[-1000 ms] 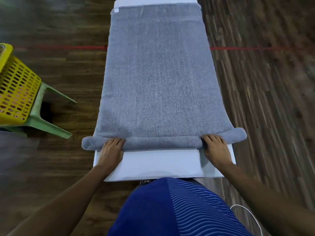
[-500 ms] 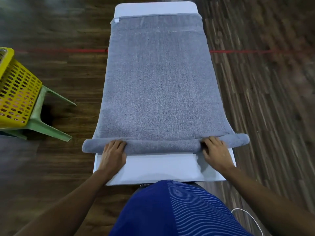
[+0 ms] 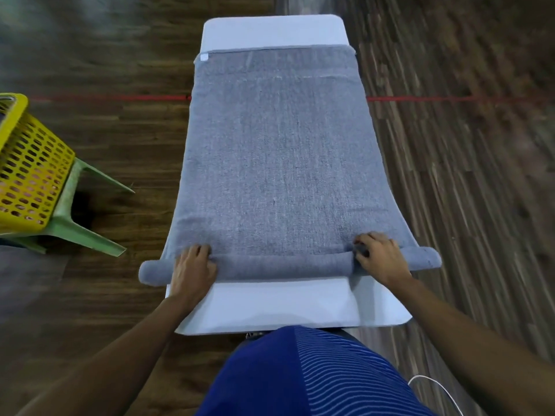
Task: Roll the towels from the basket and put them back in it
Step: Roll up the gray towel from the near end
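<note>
Soft limp towel (image 3: 276,163), probably light; gripped at rolled near edge by left hand (image 3: 192,267) and right hand (image 3: 380,256), wide apart, fingers curled over; best held near both ends

Grey terry towel (image 3: 279,163): spread flat lengthwise on the white table (image 3: 270,307), with its far edge short of the table's far end. A small white label (image 3: 204,57) sits at the far left corner. The near end is rolled into a tight cylinder lying crosswise, both tips overhanging the table's sides.

Yellow perforated plastic basket (image 3: 27,175): stands on a green stool (image 3: 72,223) at left, well apart from the towel and partly out of view. Its contents cannot be told.
</note>
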Action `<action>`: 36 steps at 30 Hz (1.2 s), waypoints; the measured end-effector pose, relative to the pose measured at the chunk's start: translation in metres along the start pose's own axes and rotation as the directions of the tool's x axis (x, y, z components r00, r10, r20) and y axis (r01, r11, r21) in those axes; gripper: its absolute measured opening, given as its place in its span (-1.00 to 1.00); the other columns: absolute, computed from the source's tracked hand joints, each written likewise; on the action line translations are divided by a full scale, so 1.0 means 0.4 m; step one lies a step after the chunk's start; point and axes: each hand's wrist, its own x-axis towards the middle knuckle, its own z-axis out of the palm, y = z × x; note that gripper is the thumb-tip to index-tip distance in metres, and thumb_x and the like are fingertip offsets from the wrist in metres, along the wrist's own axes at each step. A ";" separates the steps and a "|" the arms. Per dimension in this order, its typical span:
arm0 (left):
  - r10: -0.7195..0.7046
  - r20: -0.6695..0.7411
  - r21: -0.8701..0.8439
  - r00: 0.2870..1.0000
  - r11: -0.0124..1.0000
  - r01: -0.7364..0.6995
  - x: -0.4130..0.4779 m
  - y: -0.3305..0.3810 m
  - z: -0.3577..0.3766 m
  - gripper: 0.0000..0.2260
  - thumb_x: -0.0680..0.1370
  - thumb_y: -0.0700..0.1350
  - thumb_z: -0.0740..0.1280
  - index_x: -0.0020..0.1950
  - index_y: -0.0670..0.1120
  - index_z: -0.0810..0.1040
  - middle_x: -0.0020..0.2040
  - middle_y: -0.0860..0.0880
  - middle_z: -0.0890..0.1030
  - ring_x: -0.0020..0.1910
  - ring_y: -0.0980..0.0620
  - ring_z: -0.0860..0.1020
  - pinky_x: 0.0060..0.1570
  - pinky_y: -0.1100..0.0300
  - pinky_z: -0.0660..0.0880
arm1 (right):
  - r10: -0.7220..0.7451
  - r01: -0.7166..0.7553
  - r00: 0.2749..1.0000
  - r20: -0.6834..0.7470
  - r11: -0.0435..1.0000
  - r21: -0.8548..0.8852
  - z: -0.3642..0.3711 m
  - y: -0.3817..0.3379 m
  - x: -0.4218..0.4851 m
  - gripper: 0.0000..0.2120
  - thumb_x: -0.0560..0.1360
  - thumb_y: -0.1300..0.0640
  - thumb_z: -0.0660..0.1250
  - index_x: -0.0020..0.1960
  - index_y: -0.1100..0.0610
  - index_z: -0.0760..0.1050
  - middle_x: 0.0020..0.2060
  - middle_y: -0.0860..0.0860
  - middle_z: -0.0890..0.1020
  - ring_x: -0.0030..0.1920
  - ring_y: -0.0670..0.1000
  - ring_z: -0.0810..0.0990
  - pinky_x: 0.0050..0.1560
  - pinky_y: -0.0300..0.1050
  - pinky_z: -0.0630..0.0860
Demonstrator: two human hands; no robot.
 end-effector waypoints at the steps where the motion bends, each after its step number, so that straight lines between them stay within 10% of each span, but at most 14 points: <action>1: 0.016 -0.069 0.019 0.998 1.000 -0.015 -0.002 0.002 0.001 -0.91 0.52 -0.19 0.27 -0.01 -0.15 0.52 -0.08 -0.12 0.57 -0.09 -0.12 0.50 0.00 -0.09 0.46 | 0.007 -0.006 0.998 -0.067 1.000 0.014 0.007 0.001 0.000 -0.81 0.49 0.11 0.37 0.09 0.11 0.58 0.03 0.08 0.59 0.07 0.20 0.52 0.10 0.10 0.36; 6: 0.195 -0.037 0.084 0.980 0.978 -0.191 -0.046 -0.005 0.018 -0.67 0.43 -0.09 0.20 0.11 -0.19 0.58 0.02 -0.12 0.61 0.02 -0.13 0.54 0.11 -0.10 0.46 | -0.162 0.159 0.982 -0.098 0.987 -0.038 0.050 0.002 -0.059 -0.63 0.47 -0.19 0.26 0.07 0.06 0.58 -0.02 0.00 0.61 0.00 0.10 0.56 0.01 0.07 0.45; 10: 0.201 0.097 0.145 0.975 0.966 -0.213 -0.054 -0.018 0.036 -0.54 0.33 -0.24 0.45 0.23 -0.23 0.56 0.14 -0.19 0.62 0.12 -0.20 0.57 0.25 -0.15 0.42 | -0.170 0.172 0.985 0.034 0.984 -0.050 0.076 0.014 -0.091 -0.55 0.41 -0.06 0.36 0.26 0.05 0.50 0.14 0.01 0.59 0.15 0.12 0.56 0.22 0.08 0.35; 17: 0.107 0.152 0.110 0.983 0.986 -0.125 -0.015 0.022 -0.015 -0.79 0.47 -0.01 0.21 -0.18 -0.06 0.59 -0.23 -0.04 0.65 -0.22 -0.06 0.58 0.07 -0.01 0.45 | -0.042 0.016 0.946 0.322 0.996 0.083 -0.005 -0.003 -0.017 -0.72 0.45 0.02 0.31 0.14 0.01 0.40 0.00 -0.02 0.58 0.11 0.11 0.54 0.08 -0.01 0.31; 23: 0.075 -0.117 0.051 0.990 0.996 -0.069 -0.005 0.011 -0.001 -0.71 0.52 -0.11 0.18 0.14 -0.20 0.55 0.05 -0.19 0.60 0.04 -0.20 0.55 0.10 -0.15 0.44 | -0.057 0.055 0.974 -0.219 0.998 -0.015 -0.010 -0.004 0.001 -0.76 0.47 0.00 0.41 0.08 0.08 0.51 0.01 0.06 0.57 0.08 0.18 0.50 0.08 0.11 0.34; 29: 0.163 0.103 0.167 0.981 0.970 -0.179 -0.028 -0.011 0.030 -0.52 0.39 -0.18 0.35 0.31 -0.19 0.50 0.23 -0.18 0.57 0.23 -0.22 0.51 0.28 -0.18 0.39 | -0.165 0.158 0.984 -0.068 0.983 -0.094 0.044 0.019 -0.037 -0.57 0.40 0.07 0.46 0.25 0.00 0.49 0.12 -0.02 0.60 0.16 0.11 0.55 0.23 -0.01 0.21; 36: 0.082 0.149 0.176 0.985 0.978 -0.108 0.017 0.018 -0.006 -0.75 0.44 -0.04 0.13 -0.13 -0.03 0.60 -0.19 -0.04 0.67 -0.14 -0.08 0.59 0.25 -0.11 0.33 | 0.025 -0.013 0.989 0.144 0.996 -0.084 -0.006 -0.017 0.004 -0.79 0.51 0.04 0.24 0.10 0.03 0.56 0.07 0.03 0.65 0.13 0.11 0.54 0.19 0.02 0.27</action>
